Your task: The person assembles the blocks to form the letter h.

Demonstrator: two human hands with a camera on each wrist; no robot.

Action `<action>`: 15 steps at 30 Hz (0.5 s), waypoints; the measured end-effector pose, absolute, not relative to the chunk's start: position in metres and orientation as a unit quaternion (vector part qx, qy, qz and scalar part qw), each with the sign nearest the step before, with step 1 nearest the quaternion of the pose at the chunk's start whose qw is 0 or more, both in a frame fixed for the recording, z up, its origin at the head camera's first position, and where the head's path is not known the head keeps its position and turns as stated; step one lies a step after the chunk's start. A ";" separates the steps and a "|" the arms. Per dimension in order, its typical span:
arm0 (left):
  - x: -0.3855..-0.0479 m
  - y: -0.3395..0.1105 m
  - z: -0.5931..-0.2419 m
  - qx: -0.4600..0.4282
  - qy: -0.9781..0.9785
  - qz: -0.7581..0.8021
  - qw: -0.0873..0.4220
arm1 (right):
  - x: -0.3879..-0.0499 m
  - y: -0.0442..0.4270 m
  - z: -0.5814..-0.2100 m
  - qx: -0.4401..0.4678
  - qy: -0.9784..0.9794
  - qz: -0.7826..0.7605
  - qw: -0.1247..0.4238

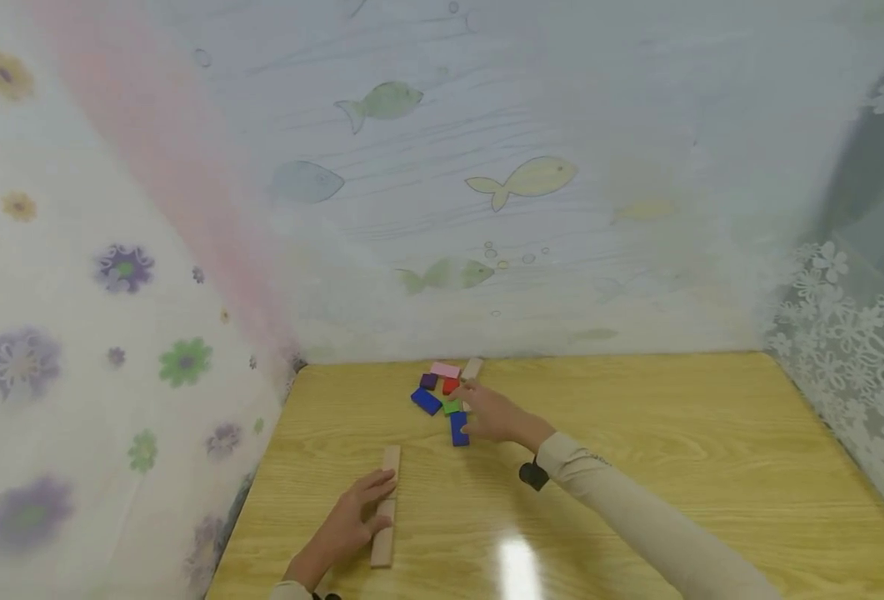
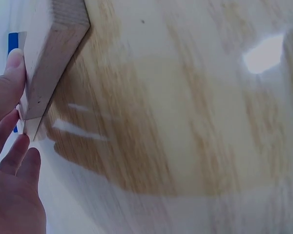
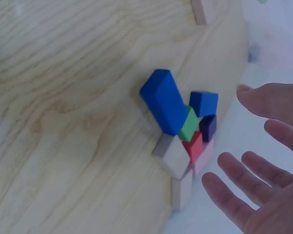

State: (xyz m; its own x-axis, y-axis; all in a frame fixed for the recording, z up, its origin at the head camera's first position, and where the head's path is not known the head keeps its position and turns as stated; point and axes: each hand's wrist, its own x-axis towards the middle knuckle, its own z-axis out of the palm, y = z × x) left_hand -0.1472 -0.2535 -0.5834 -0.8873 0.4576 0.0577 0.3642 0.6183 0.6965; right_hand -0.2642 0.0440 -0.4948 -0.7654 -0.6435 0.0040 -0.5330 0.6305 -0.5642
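Two plain wooden blocks lie end to end in a line, the nearer one (image 1: 383, 535) and the farther one (image 1: 392, 460). My left hand (image 1: 346, 518) touches their left side with thumb and fingers spread, also seen beside the near block (image 2: 51, 63) in the left wrist view. My right hand (image 1: 492, 414) hovers over the block cluster, fingers apart and holding nothing. Under and beside it are a blue block (image 1: 459, 429), a green block (image 3: 188, 124), a red block (image 3: 194, 144) and a plain block (image 3: 172, 155).
At the cluster's far side lie a second blue block (image 1: 427, 401), a purple block (image 1: 428, 381), a pink block (image 1: 445, 369) and another plain block (image 1: 472, 368). The wooden table (image 1: 674, 433) meets a wall painted with fish (image 1: 442, 317) behind.
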 end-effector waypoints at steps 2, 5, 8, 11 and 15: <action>-0.149 -0.255 -0.583 0.230 0.897 0.371 0.064 | -0.267 0.045 -0.497 -0.320 0.899 -0.281 0.098; -0.150 -0.256 -0.583 0.243 0.897 0.366 0.053 | -0.272 0.046 -0.502 -0.313 0.903 -0.278 0.095; -0.149 -0.256 -0.585 0.254 0.895 0.364 0.037 | -0.278 0.047 -0.509 -0.311 0.905 -0.275 0.090; -0.148 -0.256 -0.585 0.249 0.893 0.373 0.037 | -0.283 0.047 -0.515 -0.312 0.903 -0.283 0.082; -0.148 -0.257 -0.585 0.235 0.891 0.385 0.050 | -0.287 0.044 -0.523 -0.311 0.905 -0.282 0.075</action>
State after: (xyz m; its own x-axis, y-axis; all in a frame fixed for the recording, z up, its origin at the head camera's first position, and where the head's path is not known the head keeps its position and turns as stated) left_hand -0.1484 -0.2568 -0.5852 -0.8845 0.4572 0.0927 0.3809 0.5931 0.7094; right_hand -0.2871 0.0437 -0.5234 -0.7952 -0.6050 0.0397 -0.5206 0.6478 -0.5562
